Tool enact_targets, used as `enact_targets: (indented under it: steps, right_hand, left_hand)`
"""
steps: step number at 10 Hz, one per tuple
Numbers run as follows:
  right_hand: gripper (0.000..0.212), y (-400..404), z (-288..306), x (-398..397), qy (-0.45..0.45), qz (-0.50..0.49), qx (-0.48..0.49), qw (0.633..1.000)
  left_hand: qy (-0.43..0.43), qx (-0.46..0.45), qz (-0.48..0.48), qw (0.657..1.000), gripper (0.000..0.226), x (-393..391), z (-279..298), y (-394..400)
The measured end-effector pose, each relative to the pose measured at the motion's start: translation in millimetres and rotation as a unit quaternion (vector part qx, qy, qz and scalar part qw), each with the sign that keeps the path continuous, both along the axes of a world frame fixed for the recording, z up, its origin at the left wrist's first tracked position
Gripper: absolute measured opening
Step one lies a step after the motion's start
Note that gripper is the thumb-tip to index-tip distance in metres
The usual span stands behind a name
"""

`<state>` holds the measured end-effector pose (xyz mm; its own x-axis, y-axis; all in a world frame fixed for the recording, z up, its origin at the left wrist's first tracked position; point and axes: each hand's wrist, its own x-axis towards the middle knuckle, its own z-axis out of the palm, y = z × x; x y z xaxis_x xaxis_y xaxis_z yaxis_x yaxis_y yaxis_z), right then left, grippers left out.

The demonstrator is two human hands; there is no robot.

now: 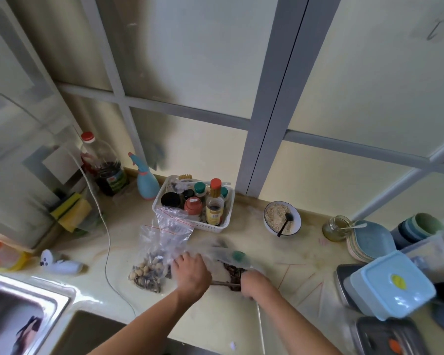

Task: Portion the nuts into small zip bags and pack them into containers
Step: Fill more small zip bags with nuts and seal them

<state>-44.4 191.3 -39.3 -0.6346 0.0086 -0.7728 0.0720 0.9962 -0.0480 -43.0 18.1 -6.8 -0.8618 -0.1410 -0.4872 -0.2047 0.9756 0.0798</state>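
While the left hand (190,271) grips a clear bag's (217,252) plastic at lower centre, likely to hold it open, the right hand (254,281) curls round something at the dark nuts (232,274); what it holds I cannot tell. Left of them a filled bag (149,272) lies finished, with spare zip bags (169,224) behind. Lidded containers (390,285) wait at right, handy for packing

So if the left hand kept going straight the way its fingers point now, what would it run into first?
Most likely the clear zip bags bunched just beyond the left hand, which already grips that plastic. Past them stands the white basket of bottles. Depth is hard to judge from this one view.
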Motion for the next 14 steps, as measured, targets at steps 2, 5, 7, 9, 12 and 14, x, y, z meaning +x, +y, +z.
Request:
enact_targets:
  steps: [2, 5, 7, 9, 12, 14]
  right_hand:
    - [0.041, 6, -12, 7, -0.003, 0.015, 0.108, 0.994]
    - [0.037, -5, -22, 8, 0.136, -0.064, -0.059, 0.987]
    - [0.037, -4, -20, 32, 0.102, -0.073, -0.124, 0.984]
    - [0.031, -11, -30, 24, 0.133, -0.038, -0.083, 0.987]
    - [0.043, -10, -10, -2, 0.15, -0.169, -0.124, 0.966]
    - [0.034, -3, 26, -18, 0.193, -0.08, -0.075, 0.975]
  left_hand:
    - [0.093, -0.107, -0.1, 0.985, 0.034, -11, 9, 16]
    - [-0.015, 0.133, -0.182, 0.974, 0.038, -20, -5, 36]
    - [-0.076, -0.135, -0.21, 0.965, 0.045, -8, -5, 12]
    - [-0.025, -0.252, -0.233, 0.939, 0.043, -2, 8, 22]
    - [-0.081, -0.34, -0.31, 0.884, 0.07, 13, 29, 46]
    - [-0.03, -0.157, -0.415, 0.896, 0.051, 7, 10, 52]
